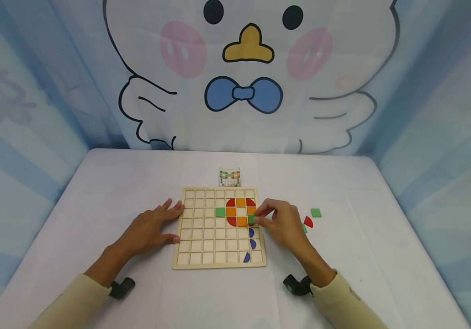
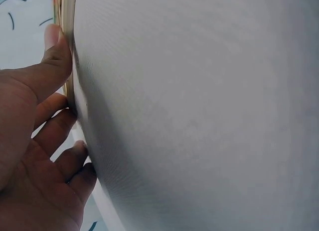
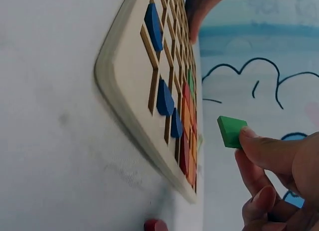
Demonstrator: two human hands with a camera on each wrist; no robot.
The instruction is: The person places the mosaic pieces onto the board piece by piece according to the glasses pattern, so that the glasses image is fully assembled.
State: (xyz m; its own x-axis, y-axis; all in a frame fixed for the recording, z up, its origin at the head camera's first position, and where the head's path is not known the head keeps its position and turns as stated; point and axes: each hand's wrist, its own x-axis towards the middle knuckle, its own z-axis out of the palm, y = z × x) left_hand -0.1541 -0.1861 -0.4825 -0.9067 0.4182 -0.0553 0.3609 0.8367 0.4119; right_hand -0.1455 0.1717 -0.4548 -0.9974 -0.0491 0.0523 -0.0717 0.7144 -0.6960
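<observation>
A wooden grid board (image 1: 219, 267) lies on the white table. My left hand (image 1: 146, 228) rests at its left edge, thumb and fingertips touching the side, fingers loosely spread. Between thumb and forefinger my right hand (image 1: 283, 224) pinches a green square tile (image 3: 232, 131), held over the board's right side. Near it, red quarter-round pieces (image 1: 230, 202) and orange squares (image 1: 230, 211) form a ring around a bare cell. Left of the ring sits another green square (image 1: 220, 212). Several blue rounded pieces (image 1: 253, 244) lie in cells below, along the right side.
Right of the board, on the table, lie a loose green square (image 1: 316, 212), a red quarter-round piece (image 1: 308, 221) and a green piece (image 1: 304, 228) partly hidden by the right hand. A small pattern card (image 1: 229, 177) stands behind the board. Printed curtains surround the table.
</observation>
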